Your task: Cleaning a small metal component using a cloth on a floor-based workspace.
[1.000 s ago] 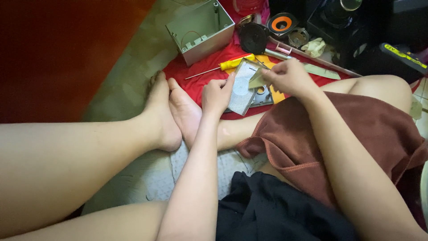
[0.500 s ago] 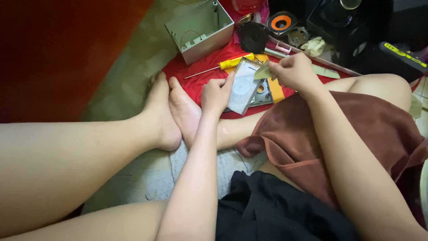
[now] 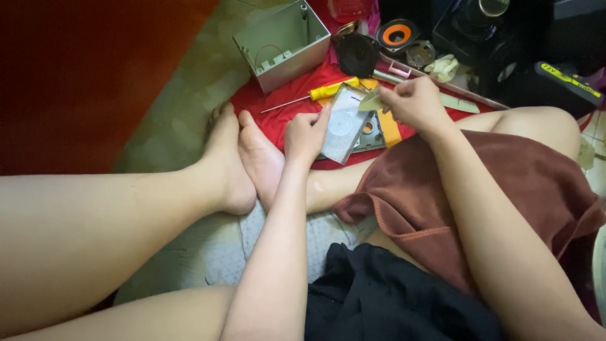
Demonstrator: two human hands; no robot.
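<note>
1. Grey metal box [image 3: 284,43]: open-topped and rectangular, it stands on the floor at the far edge of the red cloth [image 3: 278,117]. We see a thin wire loop and small fittings against its inner wall; the rest of its inside is bare.
2. Perforated metal panel [image 3: 346,123]: a flat, silvery rectangle held tilted above the red cloth, just beyond the feet. Our left hand [image 3: 306,134] has its grip closed on the panel's near edge.
3. Small pale piece [image 3: 371,101]: pinched in the closed grip of our right hand [image 3: 413,101] and touching the panel's upper corner. We cannot tell what it is.
4. Yellow-handled screwdriver [image 3: 315,93]: lies on the red cloth between box and panel.
5. Partly hidden: a grey frame with round holes [image 3: 369,132] lies under the panel, mostly covered.
6. Hard to make out: a black round speaker [image 3: 356,53], an orange-ringed part [image 3: 398,35] and dark equipment lie beyond, cut off by the top edge.
</note>
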